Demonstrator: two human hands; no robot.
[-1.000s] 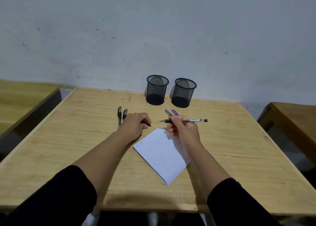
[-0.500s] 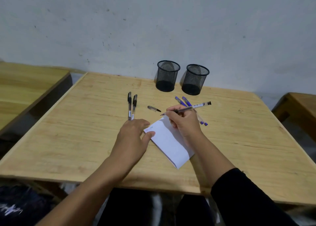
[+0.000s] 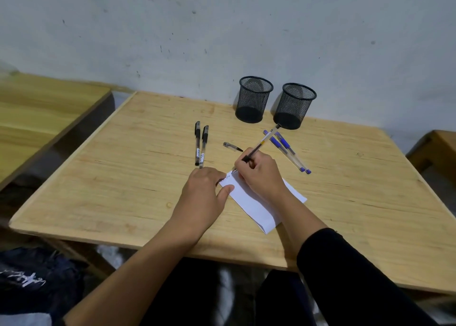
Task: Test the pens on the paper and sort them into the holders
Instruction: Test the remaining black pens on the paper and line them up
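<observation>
My right hand (image 3: 261, 175) has its grip clenched round a black pen (image 3: 259, 146), tip down on the far corner of the folded white paper (image 3: 256, 203), by some small marks there. Barrel tilts up and away toward the right holder (image 3: 294, 106). My left hand (image 3: 204, 192) lies flat, grip released, fingers pressing the paper's left edge to the wooden surface (image 3: 123, 177). Loose pen cap (image 3: 232, 147) just beyond the hands. Two capped black pens (image 3: 200, 145) side by side, far-left of the paper. Two blue pens (image 3: 286, 150) to the right. Left holder (image 3: 254, 100) stands beside the right one, both upright at the wall.
</observation>
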